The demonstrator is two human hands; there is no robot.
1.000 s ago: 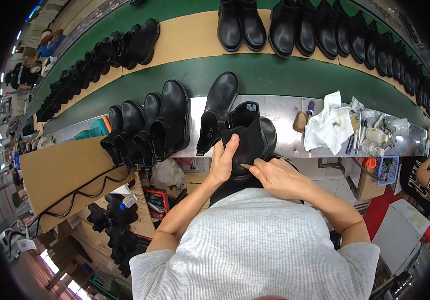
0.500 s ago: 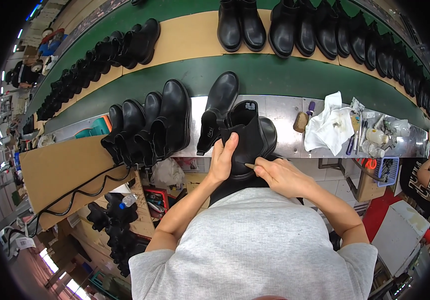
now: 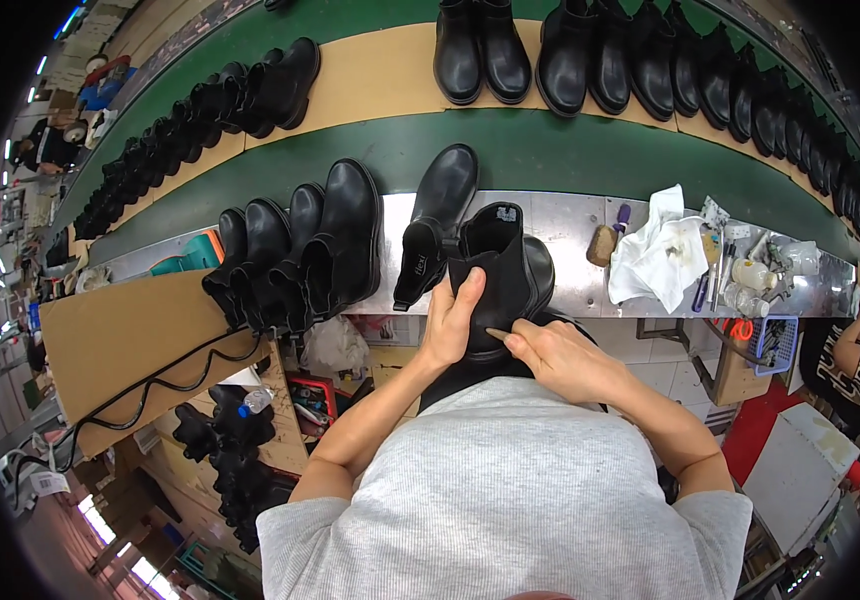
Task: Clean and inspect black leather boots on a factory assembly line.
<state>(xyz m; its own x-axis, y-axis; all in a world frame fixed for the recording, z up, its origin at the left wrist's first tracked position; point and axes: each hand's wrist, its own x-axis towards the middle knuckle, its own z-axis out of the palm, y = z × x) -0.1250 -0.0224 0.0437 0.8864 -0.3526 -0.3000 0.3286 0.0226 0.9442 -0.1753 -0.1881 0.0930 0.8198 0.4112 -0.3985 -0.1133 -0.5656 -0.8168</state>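
Boot (image 3: 500, 292) at near edge of worktop (image 3: 576, 255), clasped along its side by left grip (image 3: 447, 325); slim tan tool (image 3: 499, 334) pinched in right grip (image 3: 565, 357), tip at boot's lower part.

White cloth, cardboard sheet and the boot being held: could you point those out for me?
White cloth (image 3: 658, 258), head view: its crumpled middle.
Cardboard sheet (image 3: 130, 340), head view: its flat face.
Held boot (image 3: 505, 288), head view: its shaft, below the opening.

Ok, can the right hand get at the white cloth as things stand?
Probably yes: the way from the right hand to the white cloth looks open, though that hand is occupied with a thin tan tool.
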